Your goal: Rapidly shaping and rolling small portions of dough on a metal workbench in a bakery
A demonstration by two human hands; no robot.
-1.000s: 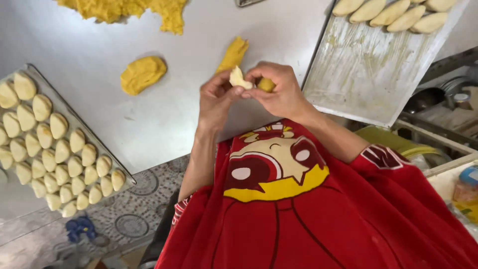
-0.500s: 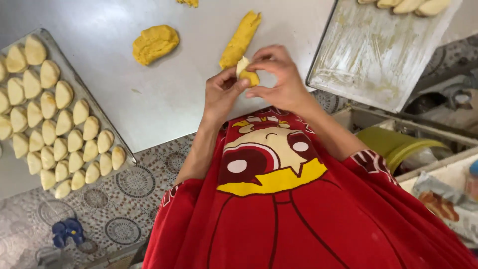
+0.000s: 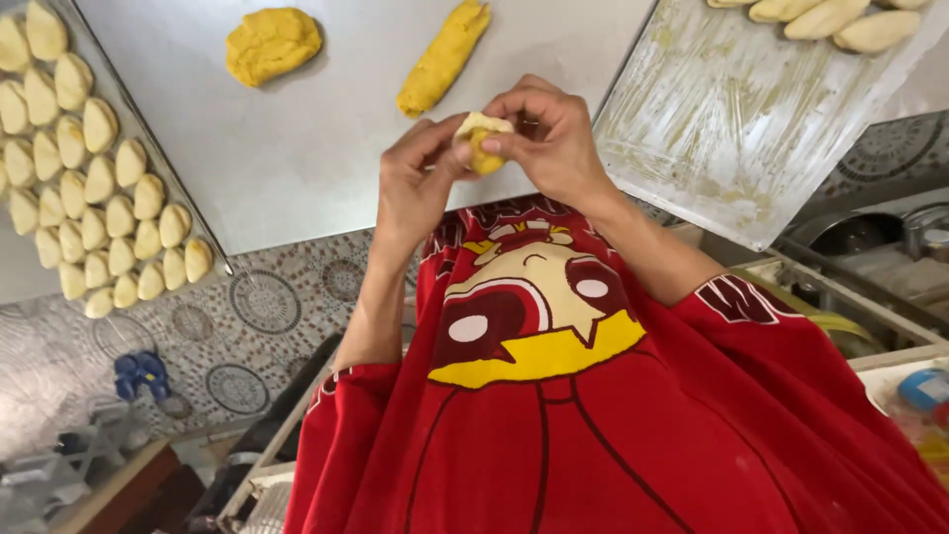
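At far left I log a metal tray (image 3: 213, 259) carrying pale, smooth, folded dough pieces (image 3: 99, 178) packed in slanted rows; I count roughly thirty in view, and the tray runs off the frame edge, so the total cannot be confirmed. Beside it lies the flat grey steel worktop (image 3: 326, 148), matt and lightly smeared. On it rest two masses of yellow filling: one rounded, crumbly lump (image 3: 273, 43) and one elongated log (image 3: 444, 56), set well apart.

At centre, my left hand (image 3: 410, 188) and right hand (image 3: 554, 138) meet above the near edge of the worktop. The fingertips of both are pinched together on one small dumpling (image 3: 482, 140): a pale dough skin wrapped partly around a yellow core, which shows at the lower side. The piece is held in the air, clear of the surface.

At right I note a second tray (image 3: 732, 148), rectangular, its film-covered bed streaked with residue. At least four pale, oblong formed pieces (image 3: 825, 18) sit along its far edge, cut by the frame.
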